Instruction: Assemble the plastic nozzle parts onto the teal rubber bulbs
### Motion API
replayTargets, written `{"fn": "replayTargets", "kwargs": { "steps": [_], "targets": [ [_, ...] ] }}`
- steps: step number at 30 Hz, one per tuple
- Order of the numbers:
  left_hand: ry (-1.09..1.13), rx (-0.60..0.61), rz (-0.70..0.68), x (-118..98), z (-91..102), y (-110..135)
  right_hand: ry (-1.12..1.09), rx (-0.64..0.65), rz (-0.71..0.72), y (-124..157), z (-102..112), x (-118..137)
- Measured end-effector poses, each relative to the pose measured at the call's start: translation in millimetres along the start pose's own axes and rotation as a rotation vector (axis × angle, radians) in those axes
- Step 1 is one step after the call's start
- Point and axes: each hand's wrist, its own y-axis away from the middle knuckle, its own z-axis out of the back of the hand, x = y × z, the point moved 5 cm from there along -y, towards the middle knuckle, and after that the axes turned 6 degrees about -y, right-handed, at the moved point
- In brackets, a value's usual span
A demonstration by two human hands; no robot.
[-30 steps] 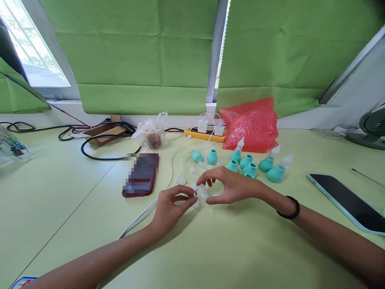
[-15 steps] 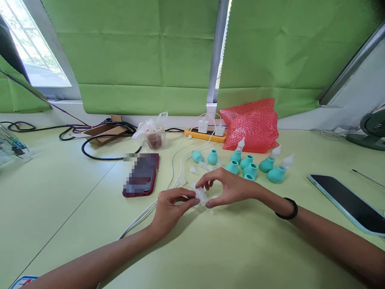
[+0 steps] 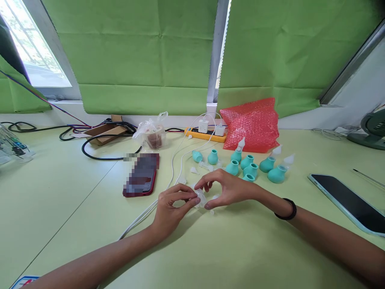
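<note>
My left hand [image 3: 171, 208] and my right hand [image 3: 227, 188] meet over the pale green table [image 3: 210, 249], both pinching a small clear plastic piece [image 3: 201, 198] between fingertips. My right wrist wears a black band [image 3: 285, 209]. Just beyond my right hand stand several teal rubber bulbs [image 3: 249, 168], some fitted with clear tips. A few loose clear tips [image 3: 193, 170] lie on the table near my fingers.
A dark red phone [image 3: 141, 176] lies left of my hands, and white cables [image 3: 174, 168] run to a yellow power strip [image 3: 206, 134]. A red bubble-wrap bag [image 3: 252, 124], a tablet [image 3: 349, 202], a bagged cup [image 3: 152, 134] and a fan [image 3: 371, 130] sit around.
My two hands have drawn slightly closer together around the clear piece; the rest has not moved.
</note>
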Motion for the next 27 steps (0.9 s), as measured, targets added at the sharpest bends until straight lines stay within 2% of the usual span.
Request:
{"fn": "replayTargets", "kwargs": {
  "steps": [11, 27],
  "targets": [
    [-0.074, 0.050, -0.149, -7.8, -1.9, 3.5, -0.049, -0.024, -0.025, -1.3, 3.3, -3.6],
    [-0.106, 0.102, -0.132, -4.4, -3.8, 4.2, -0.003, -0.039, -0.014, -0.6, 3.2, 2.1]
  ]
}}
